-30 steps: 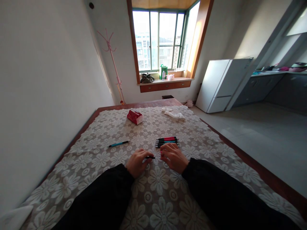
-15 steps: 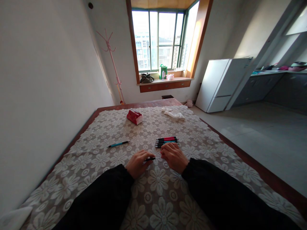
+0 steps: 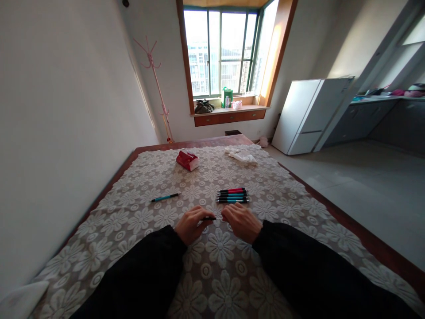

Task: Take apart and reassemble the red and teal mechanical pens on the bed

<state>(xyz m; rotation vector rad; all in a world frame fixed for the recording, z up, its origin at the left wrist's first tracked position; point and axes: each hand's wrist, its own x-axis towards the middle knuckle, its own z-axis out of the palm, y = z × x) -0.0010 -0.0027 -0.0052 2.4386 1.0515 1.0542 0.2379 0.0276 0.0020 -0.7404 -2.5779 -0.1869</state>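
My left hand [image 3: 191,225] and my right hand [image 3: 241,221] meet over a table with a floral lace cloth [image 3: 212,274]. Between their fingertips they pinch a small dark pen [image 3: 210,218], each hand at one end. Just beyond the right hand lies a row of several pens [image 3: 233,195] with red and blue barrels, side by side. A single blue pen [image 3: 165,197] lies apart to the left. Black sleeves cover both forearms.
A red tissue pack [image 3: 187,160] and a crumpled white cloth [image 3: 241,156] sit at the table's far end. A white wall runs along the left. A white fridge [image 3: 308,115] stands on the right floor, a pink coat stand [image 3: 156,84] by the window.
Both hands have stayed on the dark pen and drawn slightly nearer to me, uncovering the row of pens. The view has tilted a little.
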